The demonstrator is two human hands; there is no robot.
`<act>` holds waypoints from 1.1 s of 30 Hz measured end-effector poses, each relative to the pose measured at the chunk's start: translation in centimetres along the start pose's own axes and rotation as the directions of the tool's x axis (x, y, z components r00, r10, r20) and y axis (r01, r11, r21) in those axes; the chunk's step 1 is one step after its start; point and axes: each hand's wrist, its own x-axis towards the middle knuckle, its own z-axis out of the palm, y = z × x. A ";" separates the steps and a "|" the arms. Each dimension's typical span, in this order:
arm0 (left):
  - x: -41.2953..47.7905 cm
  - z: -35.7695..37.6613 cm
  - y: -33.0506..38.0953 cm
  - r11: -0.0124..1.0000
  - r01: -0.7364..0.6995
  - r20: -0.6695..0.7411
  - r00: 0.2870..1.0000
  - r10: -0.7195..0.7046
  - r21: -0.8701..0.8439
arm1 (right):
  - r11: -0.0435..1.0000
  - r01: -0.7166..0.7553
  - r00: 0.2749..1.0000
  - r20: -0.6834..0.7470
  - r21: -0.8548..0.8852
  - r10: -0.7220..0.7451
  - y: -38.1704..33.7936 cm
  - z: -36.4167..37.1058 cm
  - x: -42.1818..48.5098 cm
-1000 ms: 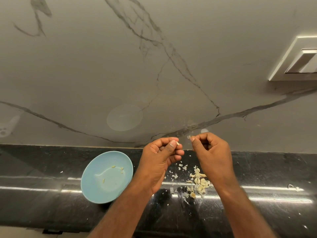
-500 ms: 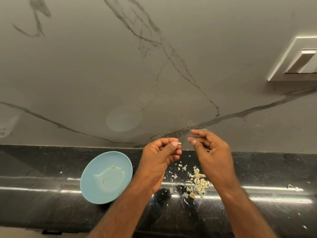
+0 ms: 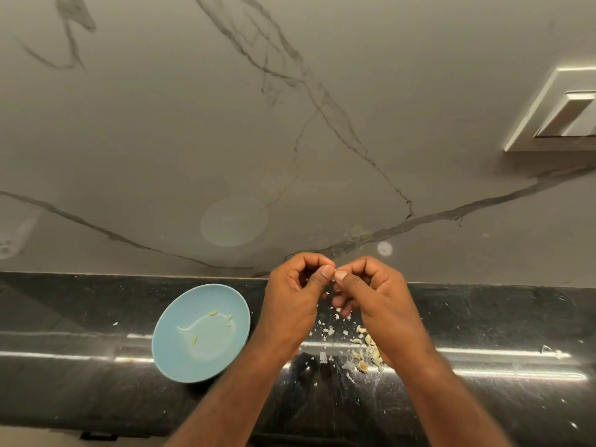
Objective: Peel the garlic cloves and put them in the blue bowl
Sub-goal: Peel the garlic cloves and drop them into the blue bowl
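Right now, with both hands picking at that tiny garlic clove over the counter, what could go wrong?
The clove, pinched by the left hand and right hand, is small; if the grip slips it would likely drop among the peels on the counter, not into the blue bowl. The left forearm passes close beside the bowl and might nudge it.

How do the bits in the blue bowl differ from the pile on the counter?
The pale yellow pieces in the round light-blue bowl are few and scattered apart; the heap of cloves and skins on the glossy black counter is bigger, bunched, mixed with papery flakes, partly behind the right forearm. Both are pale cream.
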 end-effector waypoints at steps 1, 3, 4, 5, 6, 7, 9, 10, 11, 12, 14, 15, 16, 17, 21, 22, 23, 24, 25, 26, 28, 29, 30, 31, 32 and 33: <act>-0.1 0.0 -0.1 0.999 -0.030 -0.006 1.000 0.031 0.025 | 0.994 -0.060 0.998 0.014 0.093 0.059 0.0 0.2 0.0; -0.3 0.1 -0.1 0.997 -0.068 -0.013 0.998 0.068 0.034 | 0.939 -0.194 0.981 0.079 0.285 0.179 -0.2 0.5 0.0; -0.4 0.3 -0.1 0.997 -0.077 -0.015 0.997 0.077 0.027 | 0.895 -0.255 0.966 0.126 0.365 0.224 -0.4 0.7 -0.1; -0.4 0.4 -0.1 0.996 -0.084 -0.018 0.996 0.084 0.026 | 0.852 -0.306 0.951 0.176 0.425 0.253 -0.4 0.8 -0.2; -0.4 0.5 0.0 0.996 -0.084 -0.017 0.996 0.085 0.020 | 0.814 -0.346 0.937 0.221 0.467 0.271 -0.5 0.8 -0.2; -0.3 0.6 0.0 0.997 -0.073 -0.013 0.997 0.073 0.004 | 0.789 -0.369 0.928 0.250 0.491 0.278 -0.4 0.9 -0.3; -0.4 0.8 0.3 0.996 -0.003 0.003 1.000 0.003 -0.085 | 0.791 -0.362 0.930 0.246 0.493 0.272 -0.3 1.0 -0.3; -0.5 0.9 0.5 0.990 0.033 0.008 0.999 -0.032 -0.136 | 0.814 -0.333 0.941 0.217 0.476 0.258 -0.3 1.1 -0.4; -0.5 0.9 0.6 0.986 0.051 -0.005 0.999 -0.052 -0.159 | 0.844 -0.290 0.956 0.176 0.452 0.234 -0.2 1.1 -0.4; -0.5 0.9 0.6 0.987 0.053 -0.032 0.998 -0.058 -0.151 | 0.873 -0.242 0.970 0.134 0.425 0.204 -0.1 1.1 -0.3; -0.4 0.7 0.3 0.992 0.062 -0.091 0.993 -0.072 -0.113 | 0.916 -0.152 0.988 0.067 0.370 0.137 0.0 0.9 -0.4; -0.4 0.7 0.2 0.991 0.079 -0.112 0.990 -0.090 -0.105 | 0.931 -0.117 0.993 0.047 0.346 0.107 0.0 0.8 -0.3; -0.3 0.6 0.2 0.990 0.097 -0.124 0.986 -0.109 -0.099 | 0.940 -0.093 0.996 0.036 0.329 0.086 0.0 0.6 -0.3; -0.4 0.6 0.2 0.989 0.112 -0.128 0.984 -0.124 -0.093 | 0.945 -0.077 0.997 0.032 0.319 0.070 0.0 0.5 -0.3; -0.6 0.7 0.5 0.993 0.114 -0.123 0.985 -0.118 -0.040 | 0.951 -0.054 0.999 0.014 0.305 0.052 0.1 0.2 -0.2; -0.6 0.6 0.6 0.994 0.108 -0.119 0.987 -0.110 -0.025 | 0.953 -0.051 0.999 0.009 0.300 0.050 0.1 0.2 -0.1; -0.7 0.6 0.7 0.995 0.100 -0.113 0.988 -0.101 -0.014 | 0.956 -0.045 0.999 0.005 0.289 0.046 0.1 0.1 -0.1; -0.7 0.5 0.7 0.996 0.094 -0.102 0.990 -0.095 -0.012 | 0.961 -0.040 0.999 0.001 0.273 0.041 0.2 0.0 0.0; -0.8 0.5 0.7 0.996 0.090 -0.088 0.992 -0.091 -0.020 | 0.967 -0.034 0.999 -0.005 0.254 0.036 0.3 -0.1 0.1; -0.8 0.4 0.8 0.996 0.089 -0.071 0.993 -0.091 -0.029 | 0.971 -0.027 1.000 -0.008 0.235 0.030 0.3 -0.1 0.1; -0.9 0.4 0.9 0.996 0.084 -0.040 0.996 -0.086 -0.029 | 0.976 -0.016 1.000 -0.004 0.216 0.017 0.3 -0.2 0.2; -0.9 0.5 1.0 0.996 0.082 -0.028 0.996 -0.082 -0.028 | 0.976 -0.017 1.000 0.002 0.216 0.017 0.3 -0.3 0.2; -0.9 0.5 1.0 0.996 0.080 -0.021 0.997 -0.081 -0.028 | 0.975 -0.025 1.000 0.012 0.220 0.023 0.4 -0.3 0.2; -0.9 0.4 1.0 0.997 0.078 -0.016 0.997 -0.079 -0.024 | 0.973 -0.035 0.999 0.027 0.228 0.030 0.5 -0.3 0.2; -0.9 0.4 0.9 0.997 0.078 -0.012 0.997 -0.078 -0.014 | 0.973 -0.042 0.999 0.040 0.228 0.033 0.6 -0.3 0.2; -0.9 0.3 0.9 0.997 0.080 -0.005 0.997 -0.080 0.000 | 0.977 -0.033 0.999 0.048 0.209 0.023 0.7 -0.3 0.1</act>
